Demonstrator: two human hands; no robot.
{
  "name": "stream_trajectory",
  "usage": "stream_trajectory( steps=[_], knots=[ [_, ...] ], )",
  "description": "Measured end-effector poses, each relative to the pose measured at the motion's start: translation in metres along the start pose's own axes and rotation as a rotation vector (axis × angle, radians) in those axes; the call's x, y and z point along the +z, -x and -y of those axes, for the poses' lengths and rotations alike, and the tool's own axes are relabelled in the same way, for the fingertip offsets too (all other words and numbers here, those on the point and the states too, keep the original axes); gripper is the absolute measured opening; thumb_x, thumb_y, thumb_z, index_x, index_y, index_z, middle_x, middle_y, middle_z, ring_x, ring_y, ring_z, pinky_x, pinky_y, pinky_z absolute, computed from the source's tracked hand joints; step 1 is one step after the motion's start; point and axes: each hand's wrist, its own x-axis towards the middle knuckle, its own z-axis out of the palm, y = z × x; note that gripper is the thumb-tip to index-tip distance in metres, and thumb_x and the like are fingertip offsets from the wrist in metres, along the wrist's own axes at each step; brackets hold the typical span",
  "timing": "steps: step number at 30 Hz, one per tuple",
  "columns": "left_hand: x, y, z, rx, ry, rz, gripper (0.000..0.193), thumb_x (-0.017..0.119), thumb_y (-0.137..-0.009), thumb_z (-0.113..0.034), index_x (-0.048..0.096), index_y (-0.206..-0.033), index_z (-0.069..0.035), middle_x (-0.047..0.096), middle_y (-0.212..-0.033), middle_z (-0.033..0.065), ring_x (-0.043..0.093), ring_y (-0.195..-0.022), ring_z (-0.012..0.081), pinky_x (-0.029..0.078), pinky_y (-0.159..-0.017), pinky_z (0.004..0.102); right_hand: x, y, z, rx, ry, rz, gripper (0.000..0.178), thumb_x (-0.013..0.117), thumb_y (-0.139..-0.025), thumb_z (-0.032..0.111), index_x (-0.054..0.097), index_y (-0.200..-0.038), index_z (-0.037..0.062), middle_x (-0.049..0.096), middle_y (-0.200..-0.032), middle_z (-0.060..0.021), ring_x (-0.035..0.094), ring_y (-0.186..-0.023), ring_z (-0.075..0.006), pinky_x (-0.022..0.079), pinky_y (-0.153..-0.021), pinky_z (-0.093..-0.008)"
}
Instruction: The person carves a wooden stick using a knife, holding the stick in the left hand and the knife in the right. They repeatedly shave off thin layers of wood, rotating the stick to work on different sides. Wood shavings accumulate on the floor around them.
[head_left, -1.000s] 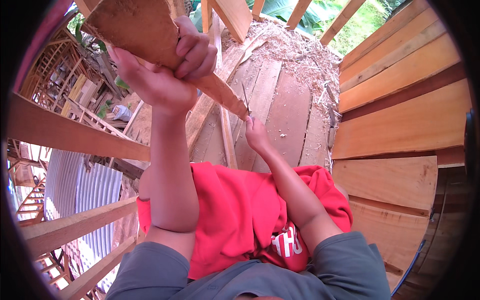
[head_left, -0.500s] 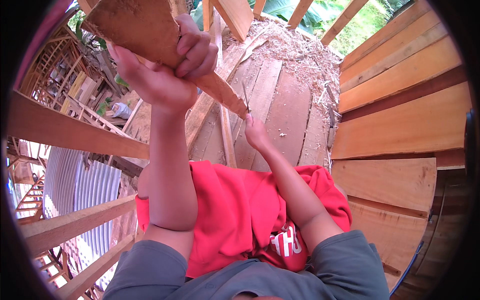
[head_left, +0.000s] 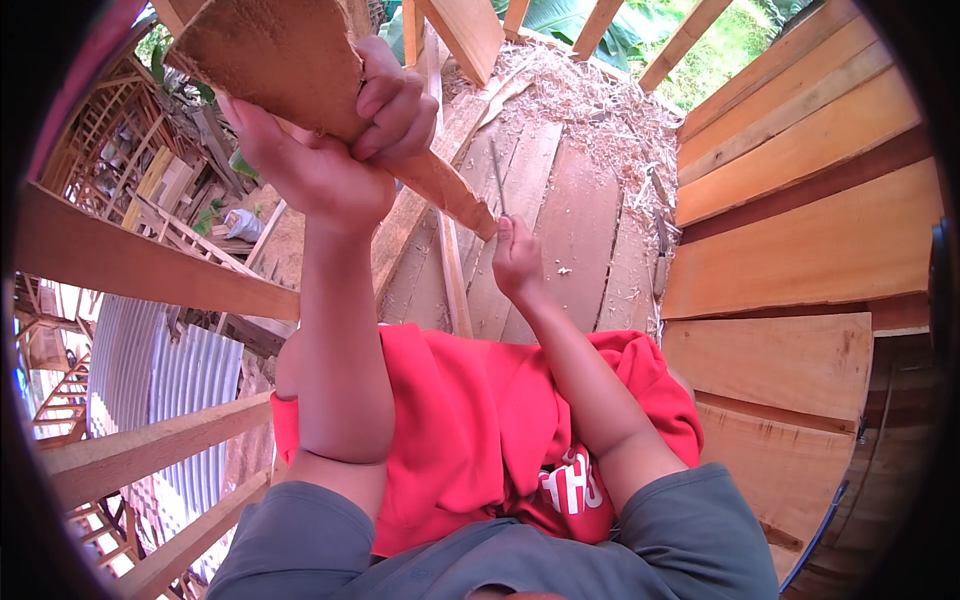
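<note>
My left hand (head_left: 330,165) is raised at the upper left, wrapped round a rough brown wooden board (head_left: 275,60). The board is wide at its upper end and narrows toward my right hand, tilted down to the right. My right hand (head_left: 518,258) is closed near its lower, narrow end. From that fist a thin dark metal tool (head_left: 497,175) points up and away, beside the wood's end. Its handle is hidden in my fingers, so I cannot tell its exact kind.
Wood shavings (head_left: 610,110) cover the far part of the plank floor (head_left: 570,220). Stacked boards (head_left: 800,240) form a wall on the right. Loose timbers (head_left: 455,270) lie ahead, left of my right hand. Rails (head_left: 150,250) and corrugated metal sheets (head_left: 195,390) are on the left.
My right hand has shifted slightly right, and the thin tool now stands a little farther from the board's end. My left hand and the board have barely moved.
</note>
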Motion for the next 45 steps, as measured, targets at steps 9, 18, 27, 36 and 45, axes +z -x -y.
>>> stream_trajectory(
  steps=[9,18,27,36,45],
  knots=[
    [-0.004,-0.006,-0.002,0.016,-0.007,0.062,0.08,0.035,-0.066,-0.093,0.032,-0.068,-0.013,0.02,-0.05,-0.0083,0.014,-0.045,0.0061,0.014,-0.044,0.0213,0.014,-0.011,-0.015,0.126,0.003,0.066,0.049,0.038,-0.099,0.039,0.06,-0.092,-0.004,0.061,-0.082,-0.0326,0.06,-0.084,-0.05,0.045,-0.075,-0.0553],
    [-0.002,-0.008,-0.001,0.032,-0.043,0.033,0.079,0.035,-0.066,-0.093,0.031,-0.069,-0.014,0.02,-0.05,-0.008,0.014,-0.046,0.0059,0.014,-0.044,0.0223,0.017,-0.012,-0.036,-0.016,0.176,-0.035,0.044,0.04,-0.099,0.036,0.061,-0.092,-0.002,0.063,-0.084,-0.03,0.06,-0.085,-0.0493,0.046,-0.078,-0.0548],
    [-0.023,-0.006,-0.003,0.027,0.074,0.147,0.083,0.027,-0.067,-0.094,0.035,-0.071,-0.012,0.022,-0.051,-0.0077,0.015,-0.044,0.006,0.014,-0.044,0.0224,-0.039,-0.02,-0.003,0.021,0.685,0.193,0.035,0.046,-0.095,0.035,0.062,-0.097,0.0033,0.067,-0.09,-0.0227,0.064,-0.085,-0.0406,0.049,-0.075,-0.0512],
    [-0.023,-0.007,-0.004,0.03,-0.01,0.085,0.078,0.041,-0.065,-0.093,0.033,-0.069,-0.015,0.023,-0.05,-0.0086,0.015,-0.043,0.0054,0.014,-0.043,0.0216,-0.03,-0.035,-0.026,0.108,0.076,-0.03,0.036,0.05,-0.094,0.03,0.064,-0.098,-0.0025,0.065,-0.093,-0.0269,0.062,-0.093,-0.0427,0.047,-0.08,-0.0472],
    [-0.02,-0.01,-0.002,0.076,-0.045,0.036,0.078,0.045,-0.064,-0.091,0.033,-0.069,-0.014,0.023,-0.05,-0.0087,0.016,-0.043,0.0057,0.014,-0.043,0.0215,-0.001,-0.015,-0.001,0.015,0.274,0.053,0.039,0.04,-0.098,0.032,0.065,-0.097,0.002,0.063,-0.091,-0.0312,0.061,-0.091,-0.0456,0.047,-0.08,-0.052]
  ],
)
